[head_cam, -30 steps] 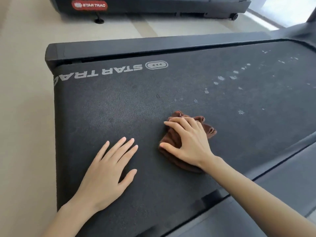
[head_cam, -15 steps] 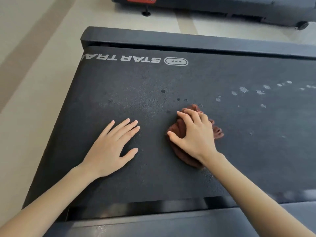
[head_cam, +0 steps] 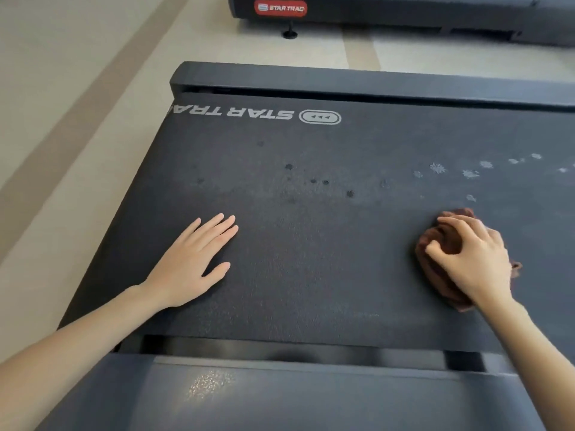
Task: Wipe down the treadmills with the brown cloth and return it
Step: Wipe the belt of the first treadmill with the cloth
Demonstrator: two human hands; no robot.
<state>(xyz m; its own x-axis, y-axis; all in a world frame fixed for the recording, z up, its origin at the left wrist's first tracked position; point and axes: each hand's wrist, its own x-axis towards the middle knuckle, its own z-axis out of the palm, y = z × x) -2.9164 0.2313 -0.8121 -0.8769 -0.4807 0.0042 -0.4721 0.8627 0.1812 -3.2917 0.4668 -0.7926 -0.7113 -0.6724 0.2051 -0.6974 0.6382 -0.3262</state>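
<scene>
Here the biggest thing is the treadmill belt (head_cam: 311,259), a dark rough sheet spreading under both my hands and running off beyond my right one. Its end bar (head_cam: 342,80) crosses ahead of my fingertips, and the grey side rail (head_cam: 295,399) lies just behind my wrists, nearest my body. Far beyond the bar, past a strip of pale floor (head_cam: 77,119), stands a second treadmill (head_cam: 404,17), which I judge is yet to be wiped.

My left hand (head_cam: 189,265) lies flat on the belt, fingers straight and close together, thumb out, holding nothing. I take it as a prop that carries my weight while I lean over. My right hand (head_cam: 476,259) is well apart from it, fingers and thumb curled over the brown cloth (head_cam: 443,239), which is bunched into a wad and pressed against the belt. Bunching it gives my palm something thick to bear down on.

Just ahead of my right fingertips, and trailing off to the right, sit pale splash marks (head_cam: 438,168). Between my hands, farther forward, are a few small dark spots (head_cam: 289,166). The cloth sits just short of the pale marks, so I judge the wiping here is only partly done, and returning the cloth comes much later.
</scene>
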